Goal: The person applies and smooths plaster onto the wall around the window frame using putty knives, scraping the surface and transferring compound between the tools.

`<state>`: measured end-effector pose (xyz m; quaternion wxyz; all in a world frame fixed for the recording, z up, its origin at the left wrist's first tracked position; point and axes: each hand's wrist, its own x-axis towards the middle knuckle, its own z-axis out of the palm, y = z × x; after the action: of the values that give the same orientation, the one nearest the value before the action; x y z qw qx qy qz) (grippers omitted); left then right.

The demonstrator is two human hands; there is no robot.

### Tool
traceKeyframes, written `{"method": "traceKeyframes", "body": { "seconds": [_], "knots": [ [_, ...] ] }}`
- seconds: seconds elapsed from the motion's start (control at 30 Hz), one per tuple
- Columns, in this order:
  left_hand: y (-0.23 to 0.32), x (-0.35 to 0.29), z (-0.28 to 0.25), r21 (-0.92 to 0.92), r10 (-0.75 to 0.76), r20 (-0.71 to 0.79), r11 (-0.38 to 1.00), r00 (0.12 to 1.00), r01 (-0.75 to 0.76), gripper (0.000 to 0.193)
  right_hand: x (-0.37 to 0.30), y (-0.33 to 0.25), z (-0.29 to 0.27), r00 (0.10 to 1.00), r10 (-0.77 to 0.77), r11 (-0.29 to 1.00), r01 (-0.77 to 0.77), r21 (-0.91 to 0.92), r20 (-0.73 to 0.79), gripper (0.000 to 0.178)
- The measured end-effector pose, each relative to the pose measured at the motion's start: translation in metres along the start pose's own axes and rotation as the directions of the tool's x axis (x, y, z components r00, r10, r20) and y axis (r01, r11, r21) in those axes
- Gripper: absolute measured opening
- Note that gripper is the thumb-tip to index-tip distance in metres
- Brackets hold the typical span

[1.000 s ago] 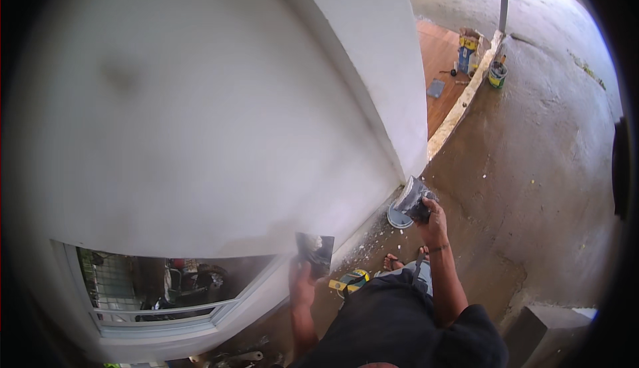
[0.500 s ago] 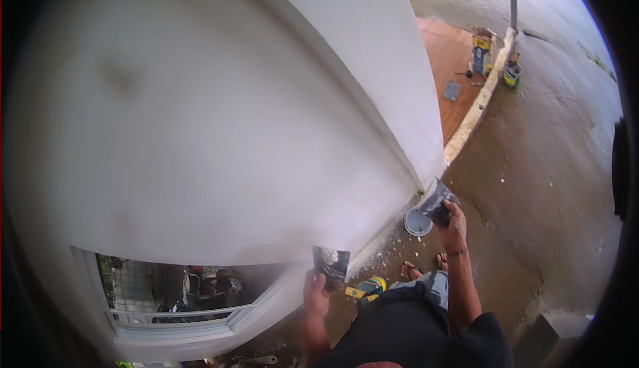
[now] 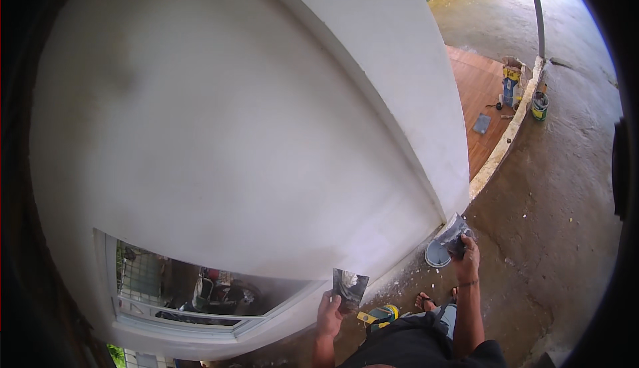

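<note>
My left hand point(image 3: 329, 313) is closed around a dark, flat putty blade point(image 3: 347, 295) with a lump of white putty on its face. It is held up in front of the wall's lower part, right of the window. In my right hand point(image 3: 468, 256) is a second dark putty blade point(image 3: 454, 241), smeared with white along its upper edge. This blade is near the foot of the white wall point(image 3: 233, 135), by the corner; I cannot tell whether it touches. Behind and below it, a round bucket point(image 3: 437, 255) is partly covered by the blade and my fingers.
A yellow-and-green tub point(image 3: 383, 314) stands by my feet, near white crumbs on the floor. The window point(image 3: 200, 288) is at lower left. Beyond the corner, a raised ledge point(image 3: 504, 143) edges wood-look flooring with a bag point(image 3: 511, 88). Another can point(image 3: 540, 107) stands outside it.
The view has shifted, so the wall, floor and both hands appear lower and farther right. Both hands keep their blades; the right one appears slightly nearer the wall corner.
</note>
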<state>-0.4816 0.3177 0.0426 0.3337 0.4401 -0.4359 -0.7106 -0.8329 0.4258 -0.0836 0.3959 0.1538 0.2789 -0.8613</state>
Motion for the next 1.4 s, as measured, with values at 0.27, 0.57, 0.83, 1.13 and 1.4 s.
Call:
{"method": "traceKeyframes", "body": {
  "seconds": [0.27, 0.57, 0.83, 1.13, 1.4],
  "knots": [
    [-0.001, 0.005, 0.004, -0.011, -0.020, -0.011, 1.000, 1.000, 0.020, 0.027, 0.006, 0.013, 0.004, 0.999, 0.035, 0.999, -0.035, -0.012, 0.013, 0.009],
    [0.001, 0.012, -0.007, 0.070, -0.028, 0.014, 0.997, 1.000, 0.027, 0.025, 0.023, 0.017, -0.020, 0.999, 0.011, 0.999, -0.013, -0.033, -0.041, 0.007],
    [0.005, 0.009, -0.002, 0.087, -0.067, -0.035, 0.994, 0.997, 0.070, 0.025, 0.027, 0.024, -0.033, 0.982, 0.084, 0.996, -0.088, -0.013, -0.168, 0.008],
    [0.003, 0.007, 0.009, 0.089, -0.058, -0.059, 0.994, 0.997, 0.064, 0.027, 0.025, 0.051, 0.003, 0.999, 0.011, 0.998, -0.013, -0.061, -0.033, 0.021],
    [-0.004, 0.009, -0.006, 0.062, -0.048, -0.023, 0.997, 0.999, 0.049, 0.036, 0.027, 0.008, 0.271, 0.541, -0.601, 0.248, 0.826, -0.505, 0.589, 0.027]
  ]
}}
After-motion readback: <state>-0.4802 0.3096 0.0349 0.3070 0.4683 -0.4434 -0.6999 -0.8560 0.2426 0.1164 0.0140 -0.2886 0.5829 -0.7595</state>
